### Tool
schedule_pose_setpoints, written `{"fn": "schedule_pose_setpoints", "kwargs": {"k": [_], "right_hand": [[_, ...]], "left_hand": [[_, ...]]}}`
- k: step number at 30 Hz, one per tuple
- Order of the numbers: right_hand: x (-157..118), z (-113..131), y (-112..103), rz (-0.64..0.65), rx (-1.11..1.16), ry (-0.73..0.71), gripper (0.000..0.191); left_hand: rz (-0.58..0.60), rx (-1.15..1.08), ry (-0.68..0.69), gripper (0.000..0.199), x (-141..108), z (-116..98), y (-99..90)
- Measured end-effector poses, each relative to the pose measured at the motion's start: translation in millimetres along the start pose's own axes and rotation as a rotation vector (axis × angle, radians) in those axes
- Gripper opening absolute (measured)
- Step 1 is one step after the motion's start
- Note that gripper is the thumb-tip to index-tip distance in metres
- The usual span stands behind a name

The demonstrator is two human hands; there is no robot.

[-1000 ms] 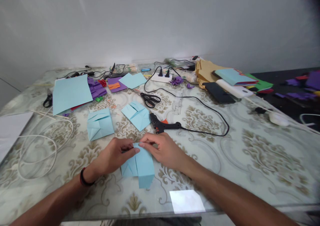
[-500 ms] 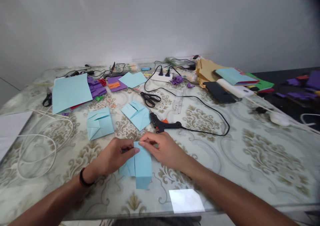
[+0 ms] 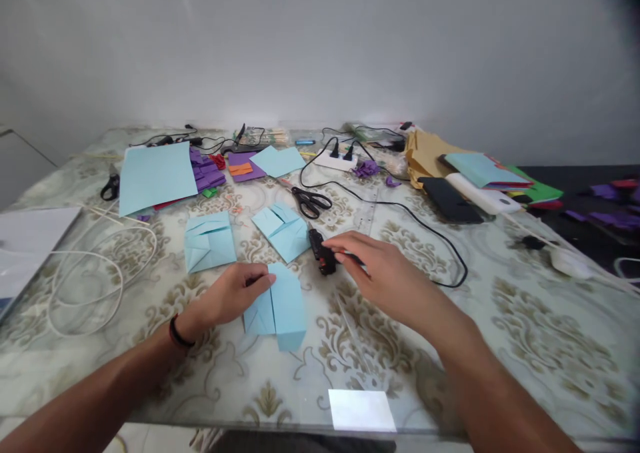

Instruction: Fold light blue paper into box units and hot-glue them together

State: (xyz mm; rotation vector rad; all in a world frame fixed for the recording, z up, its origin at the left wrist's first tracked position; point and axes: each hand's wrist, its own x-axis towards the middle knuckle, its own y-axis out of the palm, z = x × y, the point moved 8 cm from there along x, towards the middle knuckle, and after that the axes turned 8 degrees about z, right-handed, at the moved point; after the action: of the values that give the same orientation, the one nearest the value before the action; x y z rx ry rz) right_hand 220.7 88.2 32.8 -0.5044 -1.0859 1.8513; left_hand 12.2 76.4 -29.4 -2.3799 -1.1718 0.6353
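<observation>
My left hand (image 3: 240,291) pinches the upper left edge of a folded light blue paper (image 3: 289,306) between thumb and fingers. This paper lies on the table with a long vertical fold line and a lower flap. My right hand (image 3: 373,259) has its fingers closed about the handle of a black hot glue gun (image 3: 325,256), whose nozzle points away toward the scissors. Just beyond are two more folded light blue papers, one (image 3: 210,241) to the left and one (image 3: 283,233) near the gun's tip.
Black-handled scissors (image 3: 311,203) and a clear ruler (image 3: 367,213) lie behind the gun. Its black cord (image 3: 425,216) loops right, near a white power strip (image 3: 336,160). A white cable (image 3: 120,273) coils at left. Paper sheets (image 3: 157,179) and a dark phone (image 3: 447,199) lie farther back.
My right hand has let go of the folded paper and moved right and away to grip the glue gun. My left hand still holds the paper. The view has shifted slightly.
</observation>
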Motion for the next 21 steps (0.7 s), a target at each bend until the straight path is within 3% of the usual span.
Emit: {"fn": "schedule_pose_setpoints", "kwargs": {"k": [4, 9, 16, 21], "right_hand": [[-4, -35, 10, 0.034, -0.377, 0.097, 0.043], [1, -70, 36, 0.103, -0.27, 0.126, 0.05], [0, -60, 15, -0.043, 0.028, 0.099, 0.033], [-6, -54, 4, -0.08, 0.089, 0.167, 0.015]], "left_hand": [[-0.008, -0.052, -0.013, 0.043, 1, 1, -2.8], [0.021, -0.092, -0.028, 0.042, 2, 1, 1.6], [0.041, -0.132, -0.051, 0.042, 1, 1, 7.9], [0.06, -0.147, -0.041, 0.042, 0, 1, 10.2]]}}
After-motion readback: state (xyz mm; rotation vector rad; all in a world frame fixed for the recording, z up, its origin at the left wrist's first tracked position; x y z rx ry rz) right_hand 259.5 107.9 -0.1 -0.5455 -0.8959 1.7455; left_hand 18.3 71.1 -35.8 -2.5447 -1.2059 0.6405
